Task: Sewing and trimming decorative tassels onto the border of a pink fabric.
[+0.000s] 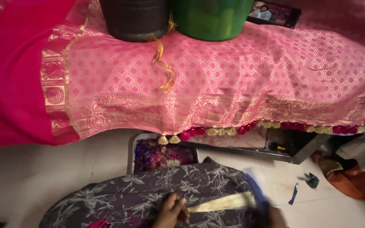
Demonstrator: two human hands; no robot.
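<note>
Head view, looking down: at the bottom edge, the left hand (172, 211) has its fingers closed around one end of a pale cream thread bundle (222, 203). The bundle lies nearly level, its long axis running left to right and rising slightly rightward, above a floral lap cloth (132, 196). The right hand (271, 215) meets its far end, blurred; its grip cannot be told. Beyond lies a pink sari (233, 71) edged with tassels (216, 131).

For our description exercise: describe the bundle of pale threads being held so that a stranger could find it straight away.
Start at the big pink cloth with its tasselled edge, then drop to the grey floral cloth at the bottom. There the left hand grips the thread bundle, a cream strand lying almost level. It is the only pale, straight strip there; the right hand is blurred.
</note>
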